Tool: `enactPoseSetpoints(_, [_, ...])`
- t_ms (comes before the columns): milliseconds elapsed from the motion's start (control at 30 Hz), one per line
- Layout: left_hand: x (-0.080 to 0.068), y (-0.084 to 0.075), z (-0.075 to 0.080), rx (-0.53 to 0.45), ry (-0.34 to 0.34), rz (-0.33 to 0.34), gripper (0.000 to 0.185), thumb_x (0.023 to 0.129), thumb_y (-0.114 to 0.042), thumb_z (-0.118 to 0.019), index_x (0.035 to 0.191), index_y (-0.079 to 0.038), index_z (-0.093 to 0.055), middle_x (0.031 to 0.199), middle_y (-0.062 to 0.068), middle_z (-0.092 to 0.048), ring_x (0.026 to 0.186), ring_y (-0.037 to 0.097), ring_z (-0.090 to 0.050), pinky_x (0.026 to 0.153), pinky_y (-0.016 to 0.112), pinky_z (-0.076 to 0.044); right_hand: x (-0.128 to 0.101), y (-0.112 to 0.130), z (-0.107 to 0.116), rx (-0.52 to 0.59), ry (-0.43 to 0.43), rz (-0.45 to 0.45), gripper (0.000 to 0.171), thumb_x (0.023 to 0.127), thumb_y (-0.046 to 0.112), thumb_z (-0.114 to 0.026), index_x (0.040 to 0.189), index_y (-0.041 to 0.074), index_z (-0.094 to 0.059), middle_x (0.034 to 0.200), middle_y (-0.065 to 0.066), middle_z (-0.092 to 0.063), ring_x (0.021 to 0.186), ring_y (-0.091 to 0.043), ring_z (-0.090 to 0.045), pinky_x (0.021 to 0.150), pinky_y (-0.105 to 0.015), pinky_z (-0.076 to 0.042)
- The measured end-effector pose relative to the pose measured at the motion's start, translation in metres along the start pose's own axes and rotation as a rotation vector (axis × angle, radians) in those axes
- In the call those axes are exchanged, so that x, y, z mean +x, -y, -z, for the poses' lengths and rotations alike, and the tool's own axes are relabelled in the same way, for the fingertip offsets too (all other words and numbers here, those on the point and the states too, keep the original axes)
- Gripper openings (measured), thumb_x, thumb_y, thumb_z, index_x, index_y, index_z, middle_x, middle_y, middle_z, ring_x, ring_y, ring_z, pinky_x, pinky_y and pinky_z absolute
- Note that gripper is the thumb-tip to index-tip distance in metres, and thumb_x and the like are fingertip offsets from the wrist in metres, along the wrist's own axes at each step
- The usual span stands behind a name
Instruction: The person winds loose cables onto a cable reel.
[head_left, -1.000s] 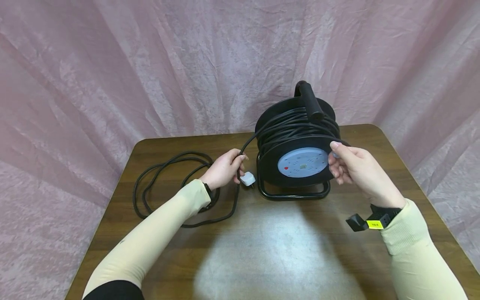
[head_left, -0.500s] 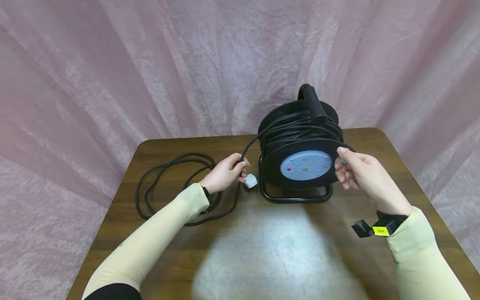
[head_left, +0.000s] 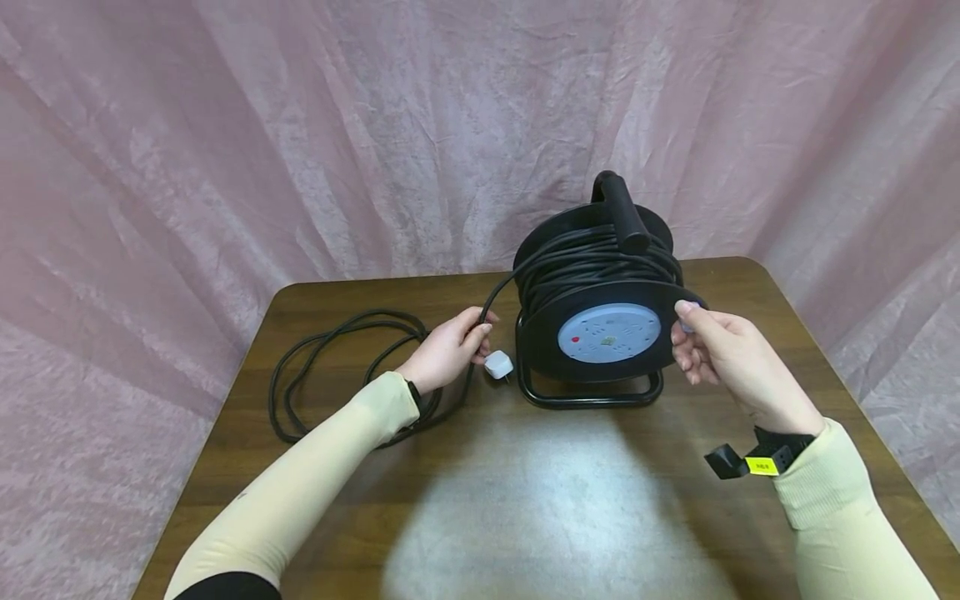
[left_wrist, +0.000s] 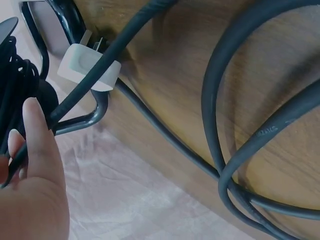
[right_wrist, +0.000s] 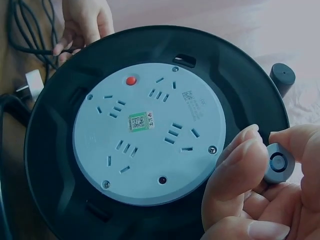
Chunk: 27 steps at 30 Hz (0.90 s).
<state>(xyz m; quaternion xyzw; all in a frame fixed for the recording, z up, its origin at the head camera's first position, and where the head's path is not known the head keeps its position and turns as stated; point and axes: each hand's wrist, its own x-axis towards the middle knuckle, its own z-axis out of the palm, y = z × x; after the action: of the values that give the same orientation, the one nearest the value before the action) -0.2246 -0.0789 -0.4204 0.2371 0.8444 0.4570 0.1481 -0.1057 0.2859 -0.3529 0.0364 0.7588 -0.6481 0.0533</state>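
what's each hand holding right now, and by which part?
Left hand grips the black cable on its run to the reel, above the white plug. Right hand pinches the grey winding knob at the reel rim.

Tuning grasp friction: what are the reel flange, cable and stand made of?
Reel flange: looks like matte black moulded plastic, with moulded slots. Cable: dark rubbery jacket with a dull sheen and printed lettering, bending in loose loops. Stand: probably painted or coated metal tube, glossy black, bent round; the core is not visible.
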Motion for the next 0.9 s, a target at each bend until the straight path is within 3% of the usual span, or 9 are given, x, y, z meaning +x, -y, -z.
enactPoseSetpoints(233, [0.000,0.004,0.000,0.044,0.023,0.019,0.020,0.112,-0.016,-0.045,0.114,-0.004,-0.062,0.102,0.012,-0.064,0.094,0.021,-0.067,0.082,0.030,-0.059,-0.001,-0.003,0.002,-0.066,-0.007,-0.012,0.052,0.108,0.046,-0.051,0.095,-0.003,-0.060,0.070,-0.001,-0.061,0.054,-0.012,-0.056,0.050,-0.026,-0.053])
enactPoseSetpoints(467, [-0.004,0.011,-0.002,0.128,0.003,0.024,0.024,0.111,-0.023,-0.048,0.111,-0.006,-0.064,0.097,0.003,-0.066,0.091,0.018,-0.068,0.083,0.026,-0.056,-0.005,-0.007,0.002,-0.078,-0.001,-0.024,0.057,0.107,0.050,-0.050,0.096,-0.005,-0.058,0.071,-0.003,-0.060,0.056,-0.012,-0.055,0.050,-0.025,-0.052])
enactPoseSetpoints(900, [-0.003,0.016,-0.002,0.191,-0.013,0.018,0.027,0.111,-0.028,-0.048,0.106,-0.007,-0.064,0.096,0.004,-0.067,0.088,0.018,-0.066,0.082,0.033,-0.053,-0.005,-0.011,0.004,-0.158,-0.006,-0.040,0.063,0.107,0.053,-0.047,0.102,-0.007,-0.065,0.070,-0.004,-0.061,0.059,-0.014,-0.057,0.053,-0.027,-0.054])
